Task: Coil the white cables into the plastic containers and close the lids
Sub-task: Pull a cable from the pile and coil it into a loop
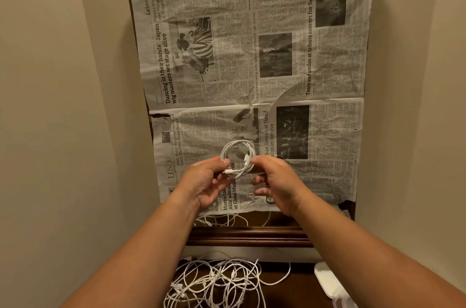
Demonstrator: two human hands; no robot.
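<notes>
Newspaper (277,68) surface beyond hands bare; tangled cables (216,280) clutter near edge.

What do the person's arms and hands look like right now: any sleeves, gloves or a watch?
Both are bare. The left hand and right hand wear no gloves, and no sleeve shows on the left forearm or right forearm up to the frame's edge. No watch or bracelet shows on either wrist.
</notes>
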